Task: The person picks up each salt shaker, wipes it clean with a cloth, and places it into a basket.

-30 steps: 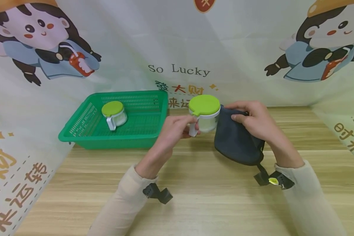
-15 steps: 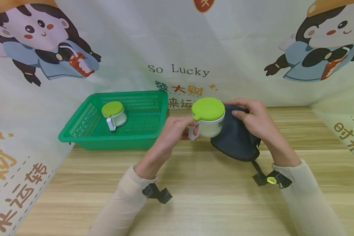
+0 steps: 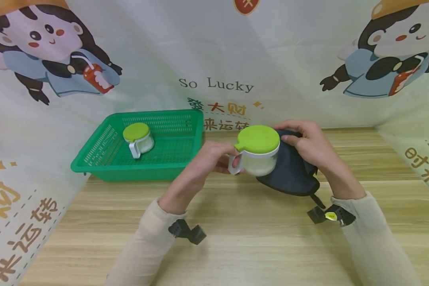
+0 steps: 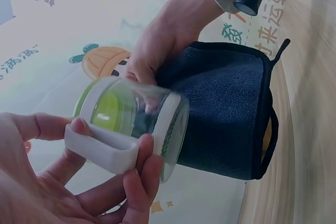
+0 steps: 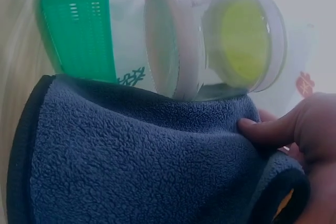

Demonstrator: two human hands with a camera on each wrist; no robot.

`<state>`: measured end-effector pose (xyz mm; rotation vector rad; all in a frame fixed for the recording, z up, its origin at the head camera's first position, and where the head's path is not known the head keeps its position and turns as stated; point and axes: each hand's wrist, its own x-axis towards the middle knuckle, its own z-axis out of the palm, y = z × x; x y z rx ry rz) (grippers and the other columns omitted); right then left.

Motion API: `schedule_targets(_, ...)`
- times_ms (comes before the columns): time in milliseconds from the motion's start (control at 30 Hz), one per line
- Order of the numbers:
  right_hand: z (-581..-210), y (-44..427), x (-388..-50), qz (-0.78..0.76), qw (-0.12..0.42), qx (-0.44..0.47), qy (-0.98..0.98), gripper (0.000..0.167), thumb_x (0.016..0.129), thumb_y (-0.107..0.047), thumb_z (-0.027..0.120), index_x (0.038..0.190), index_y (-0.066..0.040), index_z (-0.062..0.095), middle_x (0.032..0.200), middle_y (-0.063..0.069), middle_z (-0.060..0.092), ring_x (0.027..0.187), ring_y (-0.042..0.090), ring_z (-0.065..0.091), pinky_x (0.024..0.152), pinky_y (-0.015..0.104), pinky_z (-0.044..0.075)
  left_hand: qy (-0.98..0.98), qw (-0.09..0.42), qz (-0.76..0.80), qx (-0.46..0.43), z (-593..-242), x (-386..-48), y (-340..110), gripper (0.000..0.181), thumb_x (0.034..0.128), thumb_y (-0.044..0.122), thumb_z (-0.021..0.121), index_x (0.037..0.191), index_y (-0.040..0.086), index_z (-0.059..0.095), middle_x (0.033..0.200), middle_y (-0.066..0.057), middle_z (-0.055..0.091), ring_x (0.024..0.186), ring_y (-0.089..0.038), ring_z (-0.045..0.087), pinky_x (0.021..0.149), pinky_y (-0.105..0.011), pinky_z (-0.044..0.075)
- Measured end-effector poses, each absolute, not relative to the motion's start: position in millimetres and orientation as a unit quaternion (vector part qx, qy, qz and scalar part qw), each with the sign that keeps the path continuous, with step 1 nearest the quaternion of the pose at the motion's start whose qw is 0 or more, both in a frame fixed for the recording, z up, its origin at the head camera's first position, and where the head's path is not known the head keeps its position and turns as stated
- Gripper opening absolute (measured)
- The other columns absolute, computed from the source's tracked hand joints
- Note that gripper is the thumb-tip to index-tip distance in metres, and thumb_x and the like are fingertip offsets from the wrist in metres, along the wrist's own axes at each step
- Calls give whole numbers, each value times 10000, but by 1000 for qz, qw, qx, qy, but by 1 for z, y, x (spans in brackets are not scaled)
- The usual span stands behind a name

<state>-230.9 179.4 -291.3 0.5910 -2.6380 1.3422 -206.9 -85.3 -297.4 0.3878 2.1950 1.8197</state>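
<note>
My left hand [image 3: 213, 157] grips the white handle [image 4: 102, 149] of a clear seasoning jar [image 3: 260, 163] with a lime-green lid. Some white contents lie at the bottom of this jar, seen through its wall. My right hand [image 3: 305, 140] pinches a dark blue-grey fleecy cloth [image 3: 289, 174] with black edging, thumb on its near face. In the head view the cloth hangs just behind and right of the jar. The right wrist view shows the jar's side [image 5: 210, 90] against the cloth's upper fold. Part of the right hand's fingers is hidden behind the cloth.
A green plastic basket [image 3: 139, 174] stands at the back left on the wooden table [image 3: 257, 242]. Inside it sits a second green-lidded jar [image 3: 137, 137] with a white handle. A printed white curtain [image 3: 214, 47] hangs behind and at both sides.
My left hand has brought the jar rightward and a little lower, so it now overlaps the cloth. The cloth has folded around slightly while my right hand keeps its pinch.
</note>
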Motion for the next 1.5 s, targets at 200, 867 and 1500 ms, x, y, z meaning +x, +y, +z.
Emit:
schedule_targets(200,-297,190,-236,489,24,227,-842,316,1015,30,542,1299,16,680,1228,37,720,1050,39,660,840,179,543,746,162,628,153,-299,-209,-88,227,865,227,577,672,110,602,813,-68,774,802,-263,766,724,-319,594)
schedule_targets(867,-307,192,-247,544,-54,333,-768,362,962,113,503,1169,-38,759,1082,-72,767,1014,127,709,885,252,571,697,242,632,237,-302,-208,-89,219,866,219,528,713,65,554,777,-99,735,735,-275,737,756,-353,607)
schedule_targets(1500,-298,203,-239,525,-27,349,-776,324,972,103,546,1191,-18,754,1093,-109,774,993,89,729,841,224,578,699,241,631,234,-302,-209,-90,211,863,217,527,708,76,550,756,-88,720,722,-243,727,756,-352,604)
